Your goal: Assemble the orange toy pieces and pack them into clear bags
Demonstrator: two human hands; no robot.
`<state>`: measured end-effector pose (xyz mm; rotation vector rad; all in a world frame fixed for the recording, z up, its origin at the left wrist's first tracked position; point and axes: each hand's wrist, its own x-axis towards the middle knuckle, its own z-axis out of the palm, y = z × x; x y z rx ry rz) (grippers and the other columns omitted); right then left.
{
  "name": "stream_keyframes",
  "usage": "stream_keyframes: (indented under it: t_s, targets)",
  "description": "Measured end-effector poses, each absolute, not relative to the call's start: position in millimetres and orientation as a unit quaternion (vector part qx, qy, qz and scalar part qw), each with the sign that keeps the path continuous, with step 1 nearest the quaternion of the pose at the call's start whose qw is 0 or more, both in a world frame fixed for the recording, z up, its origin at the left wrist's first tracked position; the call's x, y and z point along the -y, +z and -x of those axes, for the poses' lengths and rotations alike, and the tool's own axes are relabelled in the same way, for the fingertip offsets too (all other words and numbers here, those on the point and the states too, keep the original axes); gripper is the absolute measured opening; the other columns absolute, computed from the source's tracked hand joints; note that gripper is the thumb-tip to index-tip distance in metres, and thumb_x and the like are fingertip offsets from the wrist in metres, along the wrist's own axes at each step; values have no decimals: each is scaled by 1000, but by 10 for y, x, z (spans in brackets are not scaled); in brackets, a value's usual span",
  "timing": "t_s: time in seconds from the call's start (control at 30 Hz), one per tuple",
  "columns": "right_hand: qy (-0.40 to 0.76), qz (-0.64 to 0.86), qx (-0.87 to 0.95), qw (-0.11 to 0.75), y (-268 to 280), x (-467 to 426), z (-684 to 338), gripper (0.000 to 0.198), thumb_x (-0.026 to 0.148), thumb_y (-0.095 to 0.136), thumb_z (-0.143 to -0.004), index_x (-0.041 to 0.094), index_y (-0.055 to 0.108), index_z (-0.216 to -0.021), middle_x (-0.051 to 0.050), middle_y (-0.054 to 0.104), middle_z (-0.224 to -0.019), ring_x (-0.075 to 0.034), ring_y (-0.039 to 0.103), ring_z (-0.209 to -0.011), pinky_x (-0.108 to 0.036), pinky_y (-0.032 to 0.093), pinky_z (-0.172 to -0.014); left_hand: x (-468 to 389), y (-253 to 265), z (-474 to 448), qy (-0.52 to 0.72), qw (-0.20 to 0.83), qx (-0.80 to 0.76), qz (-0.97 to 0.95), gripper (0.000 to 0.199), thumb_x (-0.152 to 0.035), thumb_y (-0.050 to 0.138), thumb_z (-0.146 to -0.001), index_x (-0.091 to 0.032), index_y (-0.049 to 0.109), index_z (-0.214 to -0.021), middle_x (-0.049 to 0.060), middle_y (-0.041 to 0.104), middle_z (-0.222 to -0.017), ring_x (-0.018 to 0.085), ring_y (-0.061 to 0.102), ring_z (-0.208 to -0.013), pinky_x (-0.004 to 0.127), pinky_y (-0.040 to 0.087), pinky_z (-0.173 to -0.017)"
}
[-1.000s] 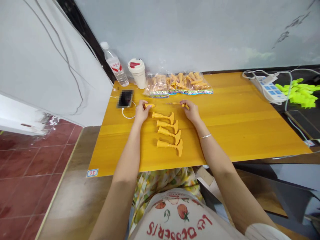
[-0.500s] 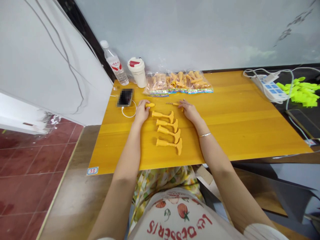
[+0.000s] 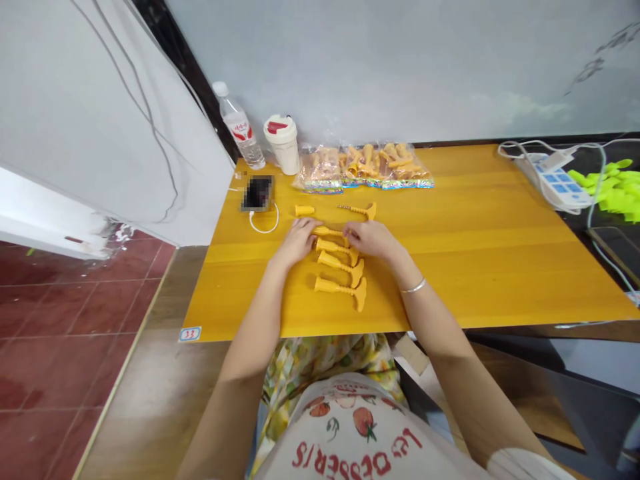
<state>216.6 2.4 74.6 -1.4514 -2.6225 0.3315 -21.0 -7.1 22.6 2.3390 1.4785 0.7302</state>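
My left hand (image 3: 300, 241) has its fingers closed on the sleeve end of the farthest yellow T-handled tool (image 3: 327, 231) in the row. At that tool's handle end, the fingers of my right hand (image 3: 369, 238) are pinched together, covering most of the handle. Several like tools, such as the nearest one (image 3: 340, 289), lie side by side below it, handles to the right. Beyond my hands lies a T-handled tool with a bare spiral shaft (image 3: 356, 209). A separate yellow sleeve (image 3: 305, 211) rests to its left.
Clear bags of yellow parts (image 3: 367, 165) lie along the back of the table, beside a white cup (image 3: 283, 148) and a water bottle (image 3: 241, 133). A phone (image 3: 258, 193) with a white cable is at left. A power strip (image 3: 557, 181) and bright green pieces (image 3: 613, 190) are at right.
Both hands have come nearer to me, leaving the loose sleeve and the bare spiral tool lying on the table. They now hold the farthest tool of the row.
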Motion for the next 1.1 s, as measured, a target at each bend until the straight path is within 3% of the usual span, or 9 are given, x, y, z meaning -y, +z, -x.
stream_keyframes:
  t_s: [0.17,0.3,0.4,0.5,0.57,0.73,0.9,1.0,1.1]
  targets:
    - [142,462,874,54,737,-16,-2178,21,21,53,-92,21,72,-102,-7,76,-87,-22,69,-78,-28,46,-71,23,165,198,277,136,-519,-797,37,-11,50,-86,-17,62,-121,12,61,-116,27,56,-116,45,45,-106]
    - [207,501,803,249,671,-174,-2280,25,24,54,-92,16,64,-114,-8,73,-92,-19,66,-78,-31,49,-77,52,269,204,344,119,-509,-780,34,-15,48,-91,-19,58,-124,11,60,-120,25,56,-119,43,44,-107]
    - [346,502,707,357,612,-273,-2311,45,38,64,-88,14,56,-125,-9,70,-96,-18,66,-77,-32,53,-74,82,328,171,377,108,-488,-780,31,-22,45,-96,-20,57,-125,12,58,-125,23,55,-123,42,43,-110]
    - [512,434,655,347,557,-309,-2301,54,47,73,-80,16,57,-122,-2,66,-79,-17,63,-69,-31,53,-65,95,364,139,389,120,-472,-782,32,-30,44,-99,-20,58,-126,12,59,-127,22,55,-124,40,42,-110]
    - [544,402,647,351,531,-316,-2304,56,49,76,-76,17,57,-118,1,64,-72,-15,62,-67,-30,52,-65,95,379,137,388,143,-465,-783,34,-37,45,-99,-21,58,-127,11,60,-126,22,57,-121,40,44,-108]
    - [494,385,679,383,501,-328,-2342,49,50,76,-75,20,55,-108,0,66,-76,-17,65,-74,-31,54,-71,80,350,168,400,233,-475,-748,42,-51,48,-96,-21,60,-123,10,65,-114,21,62,-99,35,50,-91]
    - [328,373,785,371,551,-232,-2279,27,42,67,-88,22,56,-102,-2,68,-88,-18,65,-85,-36,54,-84,51,310,153,444,309,-534,-649,41,-57,39,-98,-22,57,-103,3,59,-82,16,59,-72,30,49,-74]
    - [230,324,842,365,592,-147,-2219,10,29,52,-96,22,59,-96,-7,71,-105,-22,67,-103,-43,52,-94,34,339,124,457,358,-577,-575,44,-61,38,-97,-21,53,-85,-1,49,-67,14,53,-61,27,45,-61]
    - [171,295,865,369,621,-91,-2207,23,23,41,-98,24,62,-89,-9,70,-118,-23,59,-124,-49,48,-105,14,365,140,431,457,-613,-479,47,-62,35,-97,-21,50,-79,-4,38,-54,9,37,-43,23,31,-44]
